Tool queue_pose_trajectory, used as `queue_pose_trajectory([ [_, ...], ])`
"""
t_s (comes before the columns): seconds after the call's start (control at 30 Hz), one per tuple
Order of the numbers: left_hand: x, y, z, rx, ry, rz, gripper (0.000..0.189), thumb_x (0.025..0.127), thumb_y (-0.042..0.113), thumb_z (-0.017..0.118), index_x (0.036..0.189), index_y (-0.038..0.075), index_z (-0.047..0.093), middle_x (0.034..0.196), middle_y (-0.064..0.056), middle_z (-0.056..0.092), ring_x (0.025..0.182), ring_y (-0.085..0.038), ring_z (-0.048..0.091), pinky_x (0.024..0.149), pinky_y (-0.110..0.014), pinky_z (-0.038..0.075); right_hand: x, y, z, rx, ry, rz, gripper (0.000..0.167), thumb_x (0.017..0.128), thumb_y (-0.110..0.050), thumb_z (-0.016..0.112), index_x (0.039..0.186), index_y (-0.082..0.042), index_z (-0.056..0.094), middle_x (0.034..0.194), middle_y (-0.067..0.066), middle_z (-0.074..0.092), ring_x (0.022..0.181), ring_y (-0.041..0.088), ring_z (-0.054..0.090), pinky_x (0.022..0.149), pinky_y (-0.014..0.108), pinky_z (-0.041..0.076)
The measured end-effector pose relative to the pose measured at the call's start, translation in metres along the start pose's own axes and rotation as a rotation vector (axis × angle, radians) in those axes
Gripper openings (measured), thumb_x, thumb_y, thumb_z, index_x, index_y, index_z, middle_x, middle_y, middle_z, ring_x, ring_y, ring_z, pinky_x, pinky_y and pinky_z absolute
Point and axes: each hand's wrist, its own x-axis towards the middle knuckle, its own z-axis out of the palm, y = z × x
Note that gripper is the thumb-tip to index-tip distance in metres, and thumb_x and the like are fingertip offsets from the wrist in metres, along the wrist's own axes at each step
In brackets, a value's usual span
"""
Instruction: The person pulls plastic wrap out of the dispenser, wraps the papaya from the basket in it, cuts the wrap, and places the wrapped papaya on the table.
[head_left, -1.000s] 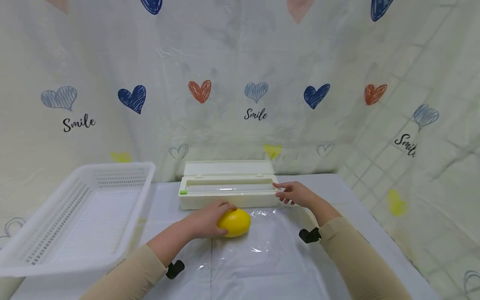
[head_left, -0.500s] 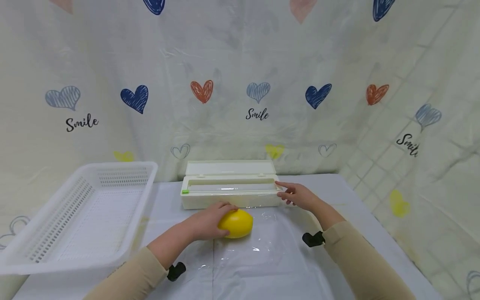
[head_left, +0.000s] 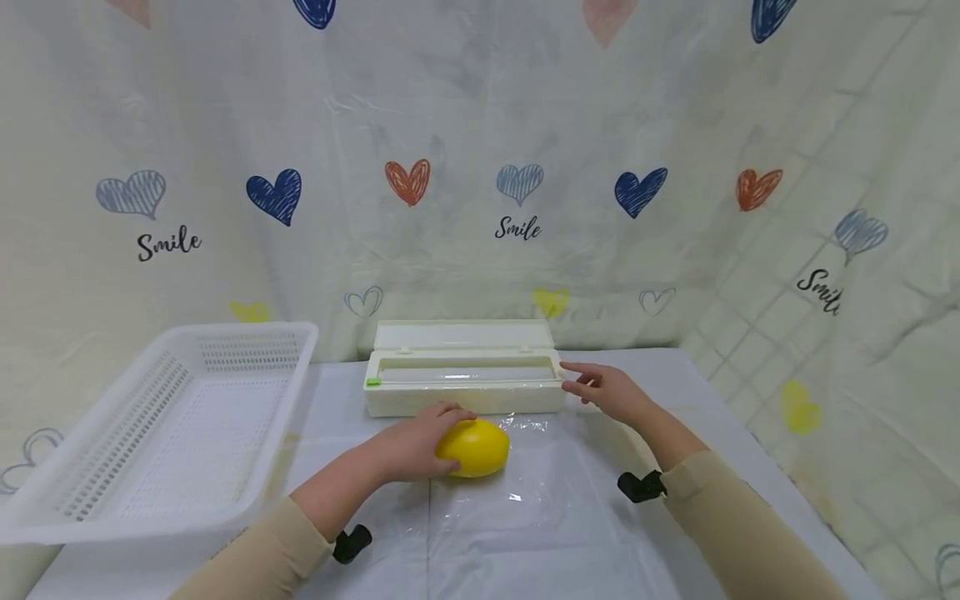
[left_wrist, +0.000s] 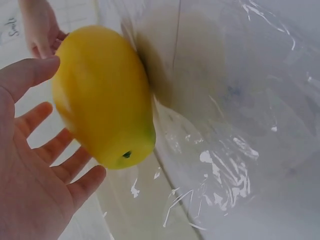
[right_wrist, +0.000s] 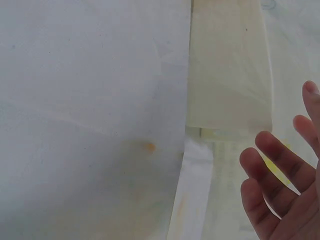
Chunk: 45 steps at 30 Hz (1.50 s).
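Observation:
A yellow oval fruit with a greenish end lies on a sheet of clear cling film on the table. My left hand holds the fruit from its left side, the thumb and fingers curved about it. Behind it stands a cream cling film dispenser box, its lid raised at the back and a film roll inside. My right hand is at the box's right end, fingers loosely bent and holding nothing; whether the fingertips touch the box I cannot tell.
A large white perforated basket stands to the left on the white-covered table. A green slider sits at the box's left front. Behind hangs a curtain printed with hearts.
My right hand has drawn back slightly to the right from the film at the box's right end. The left hand stays on the fruit. The whole view has shifted a little.

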Motion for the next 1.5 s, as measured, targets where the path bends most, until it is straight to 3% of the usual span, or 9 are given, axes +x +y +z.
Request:
queue_pose_trajectory([
  [0.2,-0.013,0.0,-0.006,0.006,0.024,-0.02,0.068,0.088,0.036,0.074,0.148,0.031,0.043,0.152,0.001,0.038,0.135,-0.022,0.041,0.107,-0.047,0.04,-0.017,-0.017,-0.001,-0.094,0.011,-0.042,0.05,0.091,-0.042,0.07,0.135,-0.018,0.063,0.1,-0.001,0.065,0.087,0.017,0.059,0.069,0.032,0.049],
  [0.4,-0.035,-0.002,-0.011,0.037,0.054,0.0,0.065,0.088,0.035,0.075,0.146,0.026,0.047,0.15,0.0,0.04,0.135,-0.023,0.042,0.109,-0.045,0.04,-0.038,-0.027,0.011,-0.139,-0.027,-0.165,0.036,0.09,-0.033,0.073,0.121,-0.016,0.069,0.09,-0.01,0.062,0.084,0.013,0.056,0.07,0.028,0.05],
  [0.53,-0.049,-0.006,-0.007,0.065,0.098,0.01,0.052,0.087,0.034,0.076,0.134,0.025,0.056,0.141,0.002,0.046,0.127,-0.021,0.047,0.105,-0.042,0.043,-0.057,-0.035,0.021,-0.148,-0.066,-0.275,0.024,0.089,-0.034,0.075,0.108,-0.02,0.071,0.084,-0.016,0.059,0.079,0.007,0.054,0.07,0.025,0.05],
  [0.67,-0.064,-0.01,-0.001,0.077,0.121,0.019,0.038,0.086,0.034,0.078,0.12,0.026,0.061,0.126,0.007,0.05,0.115,-0.016,0.05,0.098,-0.038,0.048,-0.075,-0.041,0.032,-0.138,-0.162,-0.347,0.025,0.089,-0.043,0.072,0.102,-0.021,0.07,0.084,-0.019,0.058,0.077,0.004,0.054,0.068,0.024,0.049],
  [1.1,-0.102,-0.025,0.005,0.043,-0.047,0.031,0.021,0.082,0.029,0.08,0.1,0.029,0.068,0.099,0.019,0.058,0.088,-0.004,0.057,0.077,-0.029,0.05,-0.098,-0.042,0.055,-0.222,-0.367,-0.395,0.018,0.085,-0.041,0.077,0.099,-0.032,0.071,0.092,-0.022,0.059,0.083,0.001,0.055,0.075,0.023,0.049],
  [1.5,-0.107,-0.038,0.016,0.066,-0.101,0.014,0.024,0.074,0.022,0.083,0.087,0.028,0.064,0.082,0.018,0.049,0.074,-0.001,0.046,0.069,-0.026,0.045,-0.1,-0.043,0.062,-0.318,-0.391,-0.44,0.017,0.085,-0.038,0.078,0.099,-0.032,0.071,0.094,-0.022,0.058,0.086,0.001,0.056,0.079,0.024,0.05],
])
